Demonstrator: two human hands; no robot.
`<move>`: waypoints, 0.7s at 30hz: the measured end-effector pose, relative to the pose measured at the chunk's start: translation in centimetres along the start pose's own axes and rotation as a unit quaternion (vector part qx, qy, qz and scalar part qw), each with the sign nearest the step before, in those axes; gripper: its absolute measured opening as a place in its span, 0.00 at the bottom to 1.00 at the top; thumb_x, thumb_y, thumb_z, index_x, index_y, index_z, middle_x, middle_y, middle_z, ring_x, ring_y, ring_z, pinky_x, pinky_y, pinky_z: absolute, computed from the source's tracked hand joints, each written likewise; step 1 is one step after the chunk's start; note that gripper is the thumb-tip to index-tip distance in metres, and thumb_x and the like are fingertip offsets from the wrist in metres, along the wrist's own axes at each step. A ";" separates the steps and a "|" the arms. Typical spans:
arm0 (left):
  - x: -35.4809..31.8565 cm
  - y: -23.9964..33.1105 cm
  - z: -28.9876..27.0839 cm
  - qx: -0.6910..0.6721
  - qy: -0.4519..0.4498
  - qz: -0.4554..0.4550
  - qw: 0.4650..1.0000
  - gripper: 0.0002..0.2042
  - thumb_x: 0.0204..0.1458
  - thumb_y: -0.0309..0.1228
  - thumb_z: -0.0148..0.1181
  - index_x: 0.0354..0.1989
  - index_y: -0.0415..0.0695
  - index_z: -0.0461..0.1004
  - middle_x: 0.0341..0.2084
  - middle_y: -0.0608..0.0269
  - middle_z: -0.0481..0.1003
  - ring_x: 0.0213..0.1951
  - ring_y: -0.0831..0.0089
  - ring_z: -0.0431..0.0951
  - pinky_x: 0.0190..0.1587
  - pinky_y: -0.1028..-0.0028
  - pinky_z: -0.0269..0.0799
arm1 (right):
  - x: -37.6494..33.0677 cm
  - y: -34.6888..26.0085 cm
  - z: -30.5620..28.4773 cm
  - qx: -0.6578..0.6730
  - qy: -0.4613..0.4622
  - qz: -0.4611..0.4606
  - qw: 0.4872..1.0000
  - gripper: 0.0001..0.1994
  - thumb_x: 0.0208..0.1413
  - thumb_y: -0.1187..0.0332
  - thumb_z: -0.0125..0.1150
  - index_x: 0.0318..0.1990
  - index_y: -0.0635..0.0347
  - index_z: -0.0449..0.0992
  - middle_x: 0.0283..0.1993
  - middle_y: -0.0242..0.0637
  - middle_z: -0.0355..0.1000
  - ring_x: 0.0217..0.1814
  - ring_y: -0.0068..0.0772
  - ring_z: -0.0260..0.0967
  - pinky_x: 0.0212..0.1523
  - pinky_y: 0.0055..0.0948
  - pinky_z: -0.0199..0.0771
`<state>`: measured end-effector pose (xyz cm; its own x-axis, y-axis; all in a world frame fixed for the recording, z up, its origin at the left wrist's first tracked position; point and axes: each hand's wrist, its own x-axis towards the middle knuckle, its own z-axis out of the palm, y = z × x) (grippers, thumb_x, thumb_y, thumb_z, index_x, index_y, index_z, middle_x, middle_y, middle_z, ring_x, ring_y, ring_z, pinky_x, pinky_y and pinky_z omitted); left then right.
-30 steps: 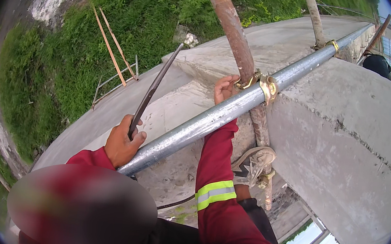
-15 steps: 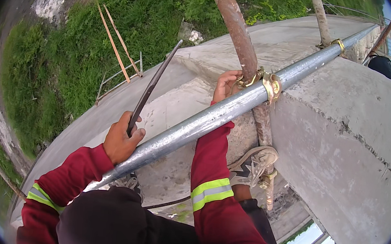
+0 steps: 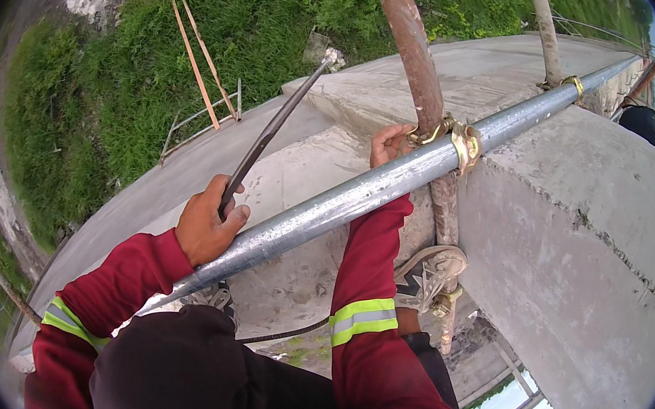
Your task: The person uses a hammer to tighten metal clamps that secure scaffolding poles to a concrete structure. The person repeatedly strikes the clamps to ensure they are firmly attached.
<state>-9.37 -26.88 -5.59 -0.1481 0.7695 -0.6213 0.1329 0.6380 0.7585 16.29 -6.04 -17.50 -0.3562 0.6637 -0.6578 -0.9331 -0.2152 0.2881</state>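
In my left hand [image 3: 212,222] is a dark metal bar [image 3: 275,130] with a narrowing tip. The fingers are closed round its lower end, and the bar points up and to the right. This hand is beside a long silver scaffold pipe [image 3: 360,200] that runs diagonally across the view. My right arm passes beneath the pipe. On its far side my right hand [image 3: 388,144] has curled fingers against a gold-coloured scaffold clamp [image 3: 463,145]. That clamp sits where the pipe crosses a rusty upright tube [image 3: 413,53]. The pipe hides part of the right hand.
A second clamp [image 3: 573,87] joins the pipe to another upright tube [image 3: 546,35]. Concrete [image 3: 565,248] lies to the right, with an opening below it. My shoe [image 3: 429,273] is by the rusty tube's lower part. Grass [image 3: 95,113] lies far below, left. Another person [image 3: 647,128] is at far right.
The view has shifted slightly, with the pipe and clamp now further right. The metal bar leans further to the right. My right hand stays at the clamp.
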 end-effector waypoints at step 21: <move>5.1 1.3 3.0 -0.449 0.137 0.060 0.881 0.16 0.62 0.45 0.48 0.33 0.44 0.63 0.19 0.71 0.64 0.19 0.83 0.63 0.22 0.81 0.59 | -8.5 16.6 -7.6 -0.593 0.045 0.147 0.790 0.34 0.58 0.39 0.46 0.62 0.56 0.59 0.57 0.37 0.63 0.55 0.36 0.64 0.57 0.39 0.63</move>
<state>-7.02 -22.00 -8.39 -0.4334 0.7146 -0.5491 -0.6471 0.1773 0.7415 3.48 -20.73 -12.44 -0.5180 0.4188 -0.7458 -0.1809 -0.9059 -0.3830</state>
